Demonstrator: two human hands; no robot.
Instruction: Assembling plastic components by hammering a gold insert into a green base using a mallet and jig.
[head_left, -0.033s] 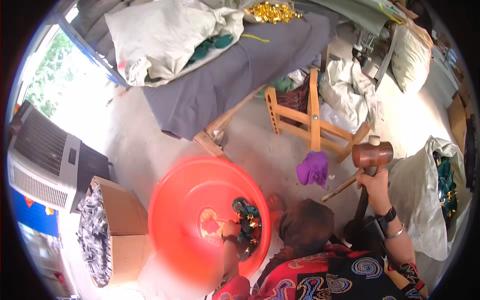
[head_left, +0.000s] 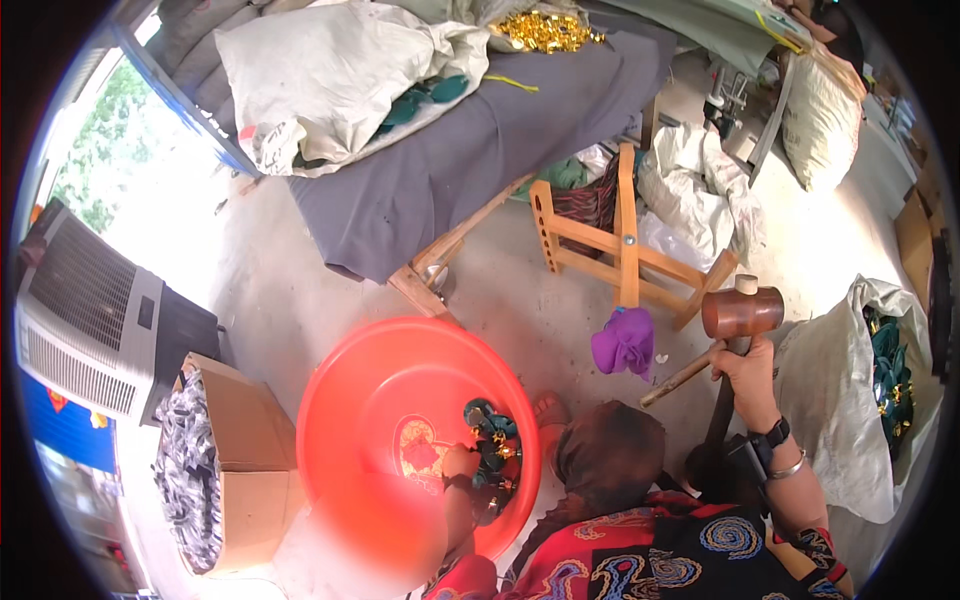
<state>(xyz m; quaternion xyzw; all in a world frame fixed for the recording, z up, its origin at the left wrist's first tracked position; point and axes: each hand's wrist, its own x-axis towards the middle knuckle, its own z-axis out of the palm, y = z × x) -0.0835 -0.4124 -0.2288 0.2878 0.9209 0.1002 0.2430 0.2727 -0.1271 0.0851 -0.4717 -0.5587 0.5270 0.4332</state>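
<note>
My left hand reaches into a large red plastic tub, against dark green pieces with gold fittings at the tub's right side. Its fingertips are hidden there, so I cannot tell whether they grip a piece. My right hand, with a dark watch and a bangle at the wrist, is closed just below the brown head of a wooden mallet, which is held upright. A thin wooden stick slants down to the left from beside that hand. Whether it is gripped too cannot be seen.
A cardboard box of grey-white pieces and an air cooler stand left. A grey-covered table lies ahead, with a white sack. A wooden folding frame holds a purple cloth. Another sack stands right.
</note>
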